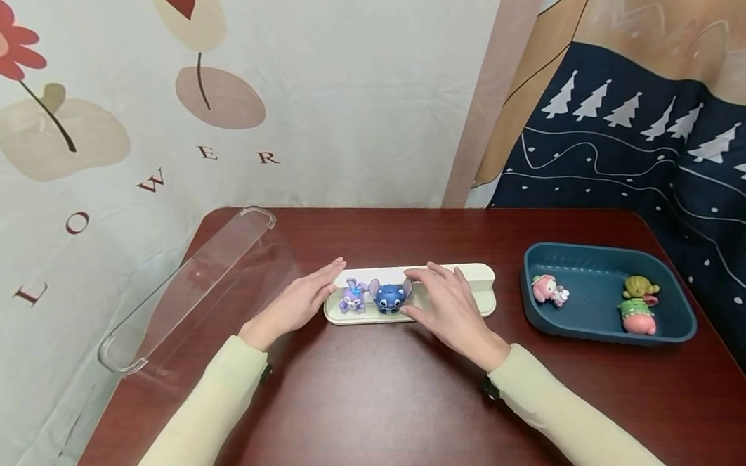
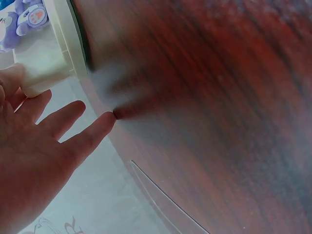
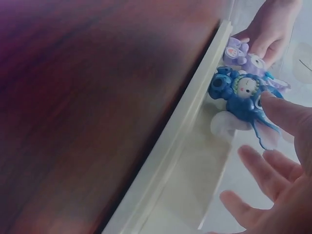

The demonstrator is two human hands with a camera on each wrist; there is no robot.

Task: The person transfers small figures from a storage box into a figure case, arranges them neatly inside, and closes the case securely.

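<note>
Purple figurine (image 1: 353, 298) and blue figurine (image 1: 388, 297) are set on left half of white stand (image 1: 481, 284), left hand (image 1: 296, 298) and right hand (image 1: 450, 309) loosely spread alongside; further figurines (image 1: 637, 319), apparently unplaced, are held in blue tray (image 1: 592, 287) rightward of stand.

1. A fabric-screened corner; whether home or studio, cannot be told.
2. Behind the tabletop (image 1: 364, 401) hangs a pale flower-printed sheet (image 1: 355, 84).
3. Right of the tabletop hangs navy tree-printed cloth (image 1: 605, 157).
</note>
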